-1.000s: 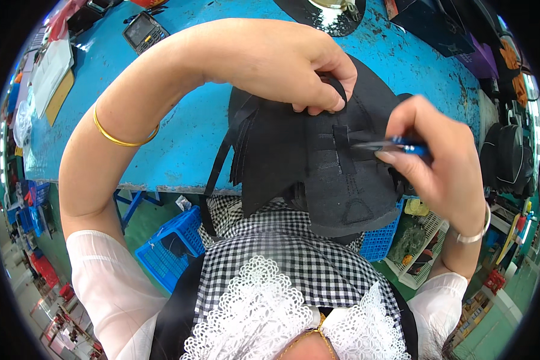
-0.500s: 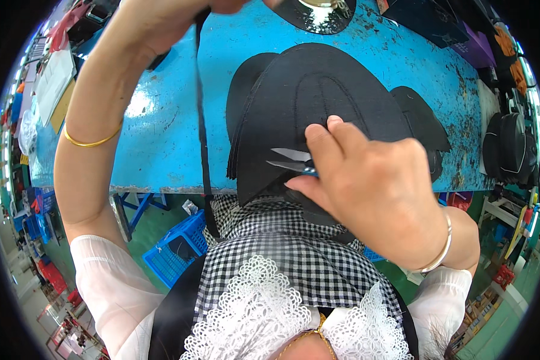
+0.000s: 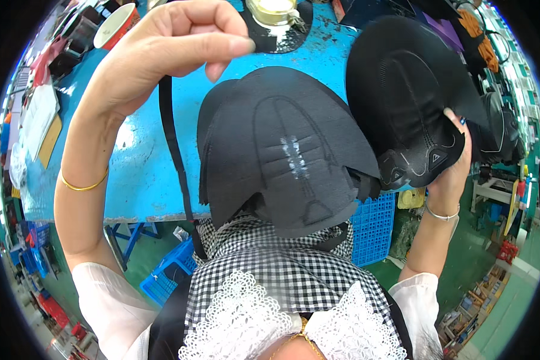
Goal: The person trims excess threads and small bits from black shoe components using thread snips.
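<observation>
Black strap hangs from the raised left hand, pinched, its long axis running toward 6 o'clock. Right hand (at 3 o'clock) grips one black shoe upper; the stack of uppers lies between, nearer the strap.

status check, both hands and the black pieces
Left hand raised, pinching black strap. Right hand holding black shoe upper piece off to the side. Stack of black pieces on blue table; nothing blocking.
</observation>
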Motion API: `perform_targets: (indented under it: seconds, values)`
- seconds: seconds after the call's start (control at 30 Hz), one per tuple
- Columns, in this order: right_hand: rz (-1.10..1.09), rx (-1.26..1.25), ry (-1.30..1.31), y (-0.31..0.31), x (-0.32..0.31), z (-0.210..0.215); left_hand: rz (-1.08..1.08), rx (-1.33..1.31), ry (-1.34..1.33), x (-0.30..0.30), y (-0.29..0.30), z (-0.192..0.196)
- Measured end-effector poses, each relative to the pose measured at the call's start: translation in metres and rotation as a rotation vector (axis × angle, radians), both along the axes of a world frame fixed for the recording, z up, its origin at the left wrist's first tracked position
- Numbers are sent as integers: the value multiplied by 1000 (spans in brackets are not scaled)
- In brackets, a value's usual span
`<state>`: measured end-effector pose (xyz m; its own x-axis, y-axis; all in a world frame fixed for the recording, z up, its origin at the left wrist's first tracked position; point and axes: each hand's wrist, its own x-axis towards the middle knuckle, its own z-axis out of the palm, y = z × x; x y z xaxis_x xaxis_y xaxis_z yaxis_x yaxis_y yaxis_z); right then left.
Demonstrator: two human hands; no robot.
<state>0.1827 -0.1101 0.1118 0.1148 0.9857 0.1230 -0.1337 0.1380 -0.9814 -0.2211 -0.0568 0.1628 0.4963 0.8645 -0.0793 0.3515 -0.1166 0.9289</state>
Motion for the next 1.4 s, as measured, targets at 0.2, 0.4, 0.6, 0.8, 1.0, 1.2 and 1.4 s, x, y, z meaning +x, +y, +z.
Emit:
perform_targets:
  seconds: [0.2,0.4,0.6,0.8,1.0,1.2,1.4]
  values:
    - [-58,-403,-120,-22,92,-62,-284,-101,58,39,-1,2]
    - [-331,-288,-317,-27,114,-56,-474,-175,241,67,-3,-13]
    - [97,-109,-280,-10,26,-17,-513,-146,391,72,-6,-19]
    - [742,369,-827,1,-70,24,-410,330,478,72,-14,-13]
    - [1080,379,-908,20,-85,26,-404,-26,415,62,-5,-14]
    - [924,442,-1035,22,-94,21,-405,58,427,62,-6,-16]
    - [771,454,-1136,22,-101,30,-451,68,411,56,-3,-19]
